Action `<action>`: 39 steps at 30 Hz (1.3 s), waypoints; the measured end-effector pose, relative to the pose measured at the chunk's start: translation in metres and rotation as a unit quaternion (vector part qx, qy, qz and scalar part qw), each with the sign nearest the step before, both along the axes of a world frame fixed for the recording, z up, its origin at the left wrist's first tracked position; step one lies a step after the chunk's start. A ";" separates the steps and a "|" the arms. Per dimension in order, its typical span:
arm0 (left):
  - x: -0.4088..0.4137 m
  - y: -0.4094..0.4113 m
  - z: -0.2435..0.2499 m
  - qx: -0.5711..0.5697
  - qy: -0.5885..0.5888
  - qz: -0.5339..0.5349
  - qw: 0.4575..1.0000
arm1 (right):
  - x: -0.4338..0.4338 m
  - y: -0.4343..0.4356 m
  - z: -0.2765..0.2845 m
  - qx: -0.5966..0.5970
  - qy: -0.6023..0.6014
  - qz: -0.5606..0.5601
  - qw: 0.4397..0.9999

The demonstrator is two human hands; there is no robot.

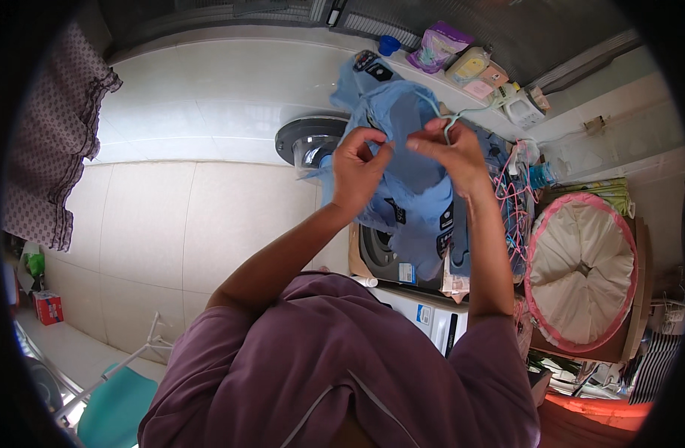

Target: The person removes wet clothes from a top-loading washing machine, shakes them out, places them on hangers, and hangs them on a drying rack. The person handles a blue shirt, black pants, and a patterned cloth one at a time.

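A light blue garment point(412, 162) with dark printed patches hangs in front of me, with one of its openings facing up. My left hand point(360, 168) is at its left side, thumb and forefinger pinched together at the thin fabric. In my right hand point(455, 154) is a pale green clothes hanger point(457, 116), its hook between the fingers. One hanger arm runs left to the garment's upper edge; the other extends right over the sill. Cloth hides part of the hanger.
Behind the garment stands a front-loading washing machine point(438, 322) with its round door point(309, 143) swung out. Pink hangers point(516, 179) and a round pink-rimmed fabric basket point(580, 274) are at right. Detergent containers point(468, 66) line the sill. A patterned curtain point(51, 140) hangs left.
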State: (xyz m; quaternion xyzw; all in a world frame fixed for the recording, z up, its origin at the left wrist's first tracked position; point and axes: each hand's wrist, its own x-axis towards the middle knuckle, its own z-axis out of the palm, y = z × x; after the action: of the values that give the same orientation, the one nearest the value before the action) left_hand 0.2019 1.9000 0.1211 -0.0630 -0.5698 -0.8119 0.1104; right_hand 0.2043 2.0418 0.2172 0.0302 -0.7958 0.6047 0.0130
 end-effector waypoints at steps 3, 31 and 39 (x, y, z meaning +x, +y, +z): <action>0.006 0.010 -0.003 -0.009 0.068 -0.003 0.998 | 0.005 0.004 -0.013 0.005 -0.020 0.055 0.998; -0.008 -0.077 -0.041 -0.162 0.023 -0.405 0.900 | 0.002 0.023 -0.052 -0.080 -0.199 0.027 0.976; -0.022 -0.092 -0.031 -0.192 -0.018 -0.509 0.839 | -0.005 0.020 -0.051 -0.092 -0.227 0.027 0.969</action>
State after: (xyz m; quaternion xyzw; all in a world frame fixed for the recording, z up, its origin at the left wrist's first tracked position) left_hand 0.1797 1.8085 0.0899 -0.3489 -0.6037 -0.6295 -0.3428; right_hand 0.1997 2.0616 0.1661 -0.0877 -0.7179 0.6662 -0.1819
